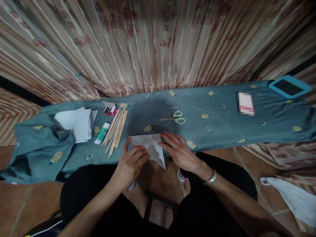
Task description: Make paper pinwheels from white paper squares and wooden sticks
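Paper (151, 147), folded to a triangle, lies between left hand (130, 164) and right hand (179, 152), both pressing it flat.

Just one head-worn cam here, looking forward and steeply down over the person's lap at the cloth-covered tabletop (222, 108), pretty close, curtain (148, 42) behind.

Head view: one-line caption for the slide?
Both hands, left hand and right hand, press a folded white paper on the blue cloth, with scissors, sticks and glue stick nearby.
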The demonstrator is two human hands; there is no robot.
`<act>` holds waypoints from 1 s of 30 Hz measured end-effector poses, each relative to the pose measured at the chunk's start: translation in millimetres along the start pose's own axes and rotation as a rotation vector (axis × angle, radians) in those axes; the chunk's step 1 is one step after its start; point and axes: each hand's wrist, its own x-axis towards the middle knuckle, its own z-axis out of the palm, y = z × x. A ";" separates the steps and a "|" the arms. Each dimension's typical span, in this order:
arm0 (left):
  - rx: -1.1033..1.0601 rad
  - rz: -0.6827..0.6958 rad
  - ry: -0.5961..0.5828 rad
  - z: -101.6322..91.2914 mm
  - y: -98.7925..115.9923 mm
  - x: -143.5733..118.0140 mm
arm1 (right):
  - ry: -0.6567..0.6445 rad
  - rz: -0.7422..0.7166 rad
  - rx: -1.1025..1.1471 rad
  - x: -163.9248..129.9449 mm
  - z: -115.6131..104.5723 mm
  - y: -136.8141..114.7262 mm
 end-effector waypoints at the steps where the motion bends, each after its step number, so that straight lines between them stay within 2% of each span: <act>1: -0.017 -0.012 0.015 -0.7 0.8 -0.4 | -0.008 -0.001 -0.021 1.5 1.5 2.4; 5: -0.030 -0.029 0.107 -4.8 4.5 4.2 | -0.034 -0.020 -0.024 6.6 9.8 2.9; 7: 0.001 -0.006 0.170 -8.5 6.9 10.0 | 0.000 -0.037 -0.003 6.8 12.1 2.4; 10: 0.028 0.031 0.250 -14.5 10.0 18.4 | 0.146 -0.048 0.007 3.7 7.9 6.6; 14: 0.063 0.017 0.273 -14.6 4.3 17.6 | 0.368 -0.033 -0.140 -2.6 -7.7 15.0; 16: 0.082 -0.011 0.237 -6.8 -3.3 10.9 | 0.387 -0.032 -0.218 -4.7 -11.8 16.0; 20: 0.105 -0.061 0.052 20.0 -19.4 -7.3 | 0.245 -0.090 -0.231 -6.9 -3.4 13.6; 24: 0.124 -0.022 -0.119 38.4 -30.5 -21.5 | 0.149 -0.123 -0.167 -11.8 11.0 14.5; 27: 0.101 -0.030 -0.156 41.2 -35.7 -27.3 | 0.126 -0.133 -0.109 -16.6 15.6 17.4; 30: 0.043 -0.057 -0.144 39.3 -36.8 -28.5 | 0.147 -0.059 0.024 -18.6 15.4 19.1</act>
